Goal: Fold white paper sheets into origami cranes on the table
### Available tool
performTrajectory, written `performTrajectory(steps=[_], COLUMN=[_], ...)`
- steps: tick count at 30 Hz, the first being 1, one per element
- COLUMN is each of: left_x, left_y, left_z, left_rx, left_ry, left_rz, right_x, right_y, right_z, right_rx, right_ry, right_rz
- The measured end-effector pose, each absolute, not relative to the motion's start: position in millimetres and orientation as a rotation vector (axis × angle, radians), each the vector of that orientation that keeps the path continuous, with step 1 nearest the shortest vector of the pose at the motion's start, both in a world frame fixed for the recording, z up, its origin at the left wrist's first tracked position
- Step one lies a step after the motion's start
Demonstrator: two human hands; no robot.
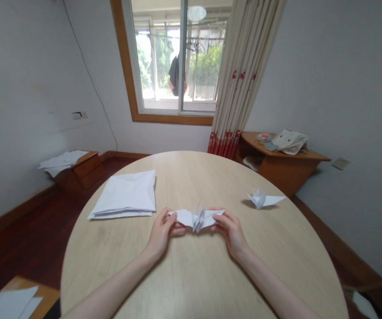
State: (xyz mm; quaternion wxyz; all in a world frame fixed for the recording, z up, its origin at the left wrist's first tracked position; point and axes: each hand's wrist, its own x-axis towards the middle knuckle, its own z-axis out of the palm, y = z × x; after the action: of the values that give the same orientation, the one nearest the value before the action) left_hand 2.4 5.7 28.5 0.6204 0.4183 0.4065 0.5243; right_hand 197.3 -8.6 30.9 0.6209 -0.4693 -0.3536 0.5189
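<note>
My left hand (159, 230) and right hand (233, 230) pinch opposite sides of the paper crane (197, 221), seemingly at the wing-spreading step, which next calls for a gentle, even pull.

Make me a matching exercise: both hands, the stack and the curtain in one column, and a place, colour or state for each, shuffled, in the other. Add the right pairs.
Column one
1. Left hand
2. Stack
3. Curtain
4. Right hand

Column two
A. Cream, with red near the bottom
B. Holds the crane at its right end
C. Holds the crane at its left end
D. Lies on the left part of the table

Pairs: 1-C; 2-D; 3-A; 4-B
</note>
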Motion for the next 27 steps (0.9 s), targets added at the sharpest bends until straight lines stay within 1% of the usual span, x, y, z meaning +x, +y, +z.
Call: performTrajectory(steps=[5,16,27], left_x=[-0.3,-1.9,-0.9], left_y=[12.0,17.6,16.9], left_z=[23.6,19.3,17.8], left_rx=[1.0,1.034,1.022], left_ry=[0.965,1.006,1.003], left_rz=[1.225,1.284,1.29], right_x=[200.5,206.0,206.7], right_y=[-4.4,5.9,6.2], right_z=[27.4,13.5,9.3], right_rx=[-1.026,-1.105,-1.105], right_ry=[-0.789,-0.88,-0.837], right_rz=[1.21,0.946,0.865])
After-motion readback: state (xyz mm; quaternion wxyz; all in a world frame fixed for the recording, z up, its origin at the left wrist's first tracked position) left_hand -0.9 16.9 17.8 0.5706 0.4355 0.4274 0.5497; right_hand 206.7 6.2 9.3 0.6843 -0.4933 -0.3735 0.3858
